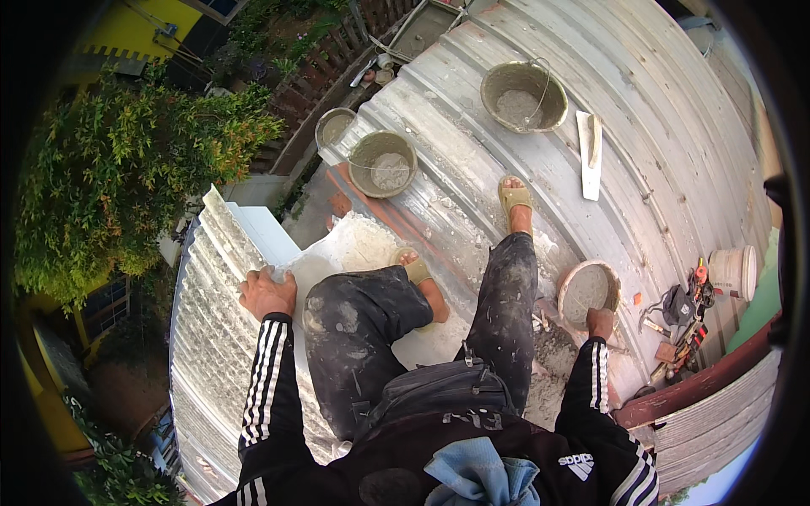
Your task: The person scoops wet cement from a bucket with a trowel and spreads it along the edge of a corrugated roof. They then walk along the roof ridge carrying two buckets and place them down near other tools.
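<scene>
My left hand (pixel 267 293) rests on the upper part of a weathered corrugated sheet (pixel 221 325), its fingers apart and slightly bent, near a pale blue-white panel (pixel 260 229). At the right, my right hand (pixel 600 323) is closed on the near rim of a round bucket (pixel 588 291) with grey mortar in it. Beyond my feet, two more mortar buckets stand on the metal roof: one (pixel 383 164) to the left and one (pixel 525 97) farther off with its wire handle raised. A long plastering float (pixel 589 157) lies right of the far bucket.
Ridged metal roofing (pixel 472 152) spreads ahead and right. A white pail (pixel 732 272) and a pile of hand tools (pixel 688 325) sit at the right. Another round container (pixel 335 128) stands at the roof's left edge. Leafy bushes (pixel 126 169) grow below, beyond the drop on the left.
</scene>
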A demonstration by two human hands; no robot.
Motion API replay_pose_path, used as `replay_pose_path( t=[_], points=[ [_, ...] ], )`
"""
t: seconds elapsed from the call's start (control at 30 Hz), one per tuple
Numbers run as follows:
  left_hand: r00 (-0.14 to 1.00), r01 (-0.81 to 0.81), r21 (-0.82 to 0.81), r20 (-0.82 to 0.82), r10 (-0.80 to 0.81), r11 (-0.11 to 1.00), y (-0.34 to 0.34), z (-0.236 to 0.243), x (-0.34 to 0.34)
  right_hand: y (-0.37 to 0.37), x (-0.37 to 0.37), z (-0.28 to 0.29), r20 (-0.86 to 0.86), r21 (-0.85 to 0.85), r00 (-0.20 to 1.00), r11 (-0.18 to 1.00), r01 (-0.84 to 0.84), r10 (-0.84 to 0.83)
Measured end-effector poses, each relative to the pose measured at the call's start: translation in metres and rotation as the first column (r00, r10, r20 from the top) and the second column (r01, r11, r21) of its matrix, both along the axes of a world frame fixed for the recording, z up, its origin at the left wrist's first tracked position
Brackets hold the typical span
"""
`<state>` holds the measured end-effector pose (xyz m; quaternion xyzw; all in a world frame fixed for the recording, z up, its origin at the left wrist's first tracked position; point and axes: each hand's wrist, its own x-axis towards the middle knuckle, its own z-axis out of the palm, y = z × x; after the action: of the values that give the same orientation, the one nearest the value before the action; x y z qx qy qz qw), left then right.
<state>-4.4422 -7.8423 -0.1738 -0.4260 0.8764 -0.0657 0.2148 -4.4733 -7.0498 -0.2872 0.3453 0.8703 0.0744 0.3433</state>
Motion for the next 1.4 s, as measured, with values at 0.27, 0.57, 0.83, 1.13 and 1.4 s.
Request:
replay_pose_path(
  t=[0.27, 0.57, 0.83, 1.13, 1.4],
  points=[
    [0.995, 0.037, 0.059, -0.095, -0.031, 0.998, -0.005, -0.002, 0.000, -0.379, -0.205, -0.067, -0.480, -0.567, 0.821, 0.605, -0.559, 0.309],
    [0.969, 0.111, 0.039, -0.224, -0.100, 0.993, -0.007, -0.011, 0.004, -0.653, -0.274, -0.223, -0.293, -0.797, 0.712, 0.249, -0.551, 0.638],
    [0.972, 0.103, 0.073, -0.220, -0.084, 0.992, -0.011, -0.011, 0.003, -0.611, -0.409, -0.192, -0.082, -0.875, 0.926, 0.418, -0.243, 0.368],
    [0.961, 0.159, 0.048, -0.236, -0.143, 0.986, -0.012, -0.014, 0.003, -0.580, -0.527, -0.132, -0.230, -0.737, 0.870, 0.506, -0.449, 0.437],
    [0.963, 0.175, 0.022, -0.210, -0.167, 0.984, -0.013, -0.015, 0.003, -0.548, -0.587, -0.221, -0.338, -0.227, 0.503, 0.450, -0.864, 0.795]
  ],
)
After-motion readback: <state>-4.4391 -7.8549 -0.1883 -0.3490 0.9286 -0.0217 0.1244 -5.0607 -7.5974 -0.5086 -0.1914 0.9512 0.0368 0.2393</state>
